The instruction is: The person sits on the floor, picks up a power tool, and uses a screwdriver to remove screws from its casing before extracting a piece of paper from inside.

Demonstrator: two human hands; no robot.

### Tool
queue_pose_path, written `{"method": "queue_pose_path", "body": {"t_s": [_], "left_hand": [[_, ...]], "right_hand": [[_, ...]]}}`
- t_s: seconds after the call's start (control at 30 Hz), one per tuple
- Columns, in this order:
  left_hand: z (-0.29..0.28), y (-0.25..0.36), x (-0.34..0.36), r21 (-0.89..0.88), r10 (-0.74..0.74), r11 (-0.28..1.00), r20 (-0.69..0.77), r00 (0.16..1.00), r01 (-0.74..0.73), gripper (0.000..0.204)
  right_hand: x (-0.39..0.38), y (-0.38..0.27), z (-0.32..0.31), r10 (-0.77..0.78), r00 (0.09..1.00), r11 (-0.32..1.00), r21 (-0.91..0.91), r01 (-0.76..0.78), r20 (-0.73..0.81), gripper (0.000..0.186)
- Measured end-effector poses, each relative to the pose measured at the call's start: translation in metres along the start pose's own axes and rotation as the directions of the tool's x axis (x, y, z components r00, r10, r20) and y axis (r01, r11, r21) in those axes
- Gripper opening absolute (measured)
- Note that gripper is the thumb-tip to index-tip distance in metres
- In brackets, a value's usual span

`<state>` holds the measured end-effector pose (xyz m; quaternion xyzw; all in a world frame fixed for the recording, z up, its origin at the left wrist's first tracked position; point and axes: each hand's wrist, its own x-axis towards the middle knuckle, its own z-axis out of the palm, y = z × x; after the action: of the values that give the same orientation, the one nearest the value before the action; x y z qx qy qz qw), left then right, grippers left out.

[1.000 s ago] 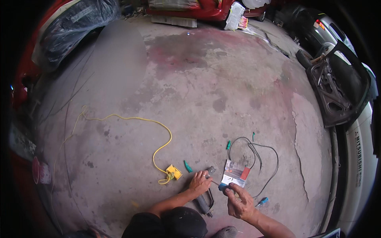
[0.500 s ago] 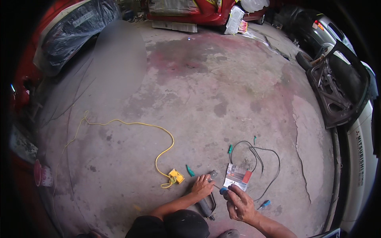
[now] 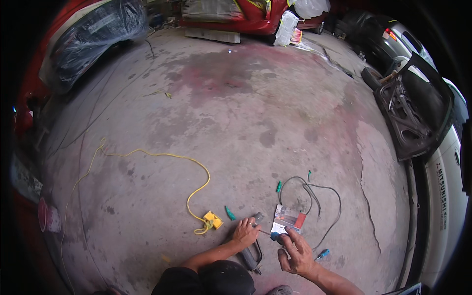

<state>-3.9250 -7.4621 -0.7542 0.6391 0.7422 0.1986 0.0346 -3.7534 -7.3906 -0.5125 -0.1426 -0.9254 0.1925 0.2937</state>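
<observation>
My left hand point(image 3: 244, 234) is wrapped over a dark power tool point(image 3: 250, 259) on the concrete floor, just in front of my knees. The tool has a long body with a loop-shaped bar along its side, and a grey end shows past my fingers. In my right hand point(image 3: 297, 254) is a screwdriver point(image 3: 275, 236) with a blue handle, its shaft pointing left to the tool beside my left fingertips. My right fingers are bent around the handle's end. Where the screwdriver's tip meets the tool is hidden. A printed leaflet point(image 3: 286, 218) lies just beyond the screwdriver.
A dark cable point(image 3: 339, 201) loops right of the leaflet, near another blue-handled screwdriver point(image 3: 322, 254). Green pieces point(image 3: 230, 213) lie about. A yellow outlet box point(image 3: 213, 220) trails a yellow cord point(image 3: 167, 154). A bucket point(image 3: 49, 216) stands left; a car panel point(image 3: 415, 105) leans right; masked red cars are beyond.
The whole view has shifted slightly, so the floor things sit a little further left. Both hands keep nearly the same pose and hold.
</observation>
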Motion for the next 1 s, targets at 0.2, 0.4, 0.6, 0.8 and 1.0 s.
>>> {"method": "queue_pose_path", "body": {"t_s": [0.2,0.4,0.6,0.8,1.0], "left_hand": [[0.003,0.003,0.009,-0.021,0.062,0.998,-0.029,0.998,-0.062,0.021],[0.010,-0.002,0.005,-0.043,0.044,0.998,-0.009,0.999,-0.044,0.020],[-0.008,0.007,0.009,-0.058,0.025,0.998,-0.004,1.000,-0.025,0.021],[-0.005,0.001,0.006,-0.013,0.044,0.999,0.002,0.999,-0.044,0.017],[0.017,0.004,0.008,0.090,0.093,0.992,-0.062,0.994,-0.087,0.018]], "right_hand": [[-0.023,0.012,-0.006,0.020,0.992,0.999,-0.036,-0.015,0.127,0.054],[-0.016,0.024,0.013,-0.095,0.995,0.995,0.000,0.095,-0.030,0.063],[-0.007,0.012,-0.008,-0.010,0.999,0.993,0.117,0.015,-0.040,0.053],[-0.012,0.019,-0.002,-0.098,0.993,0.995,0.020,0.097,0.065,0.051],[-0.019,0.016,-0.012,-0.100,0.994,0.995,0.012,0.100,-0.040,0.053]]}}
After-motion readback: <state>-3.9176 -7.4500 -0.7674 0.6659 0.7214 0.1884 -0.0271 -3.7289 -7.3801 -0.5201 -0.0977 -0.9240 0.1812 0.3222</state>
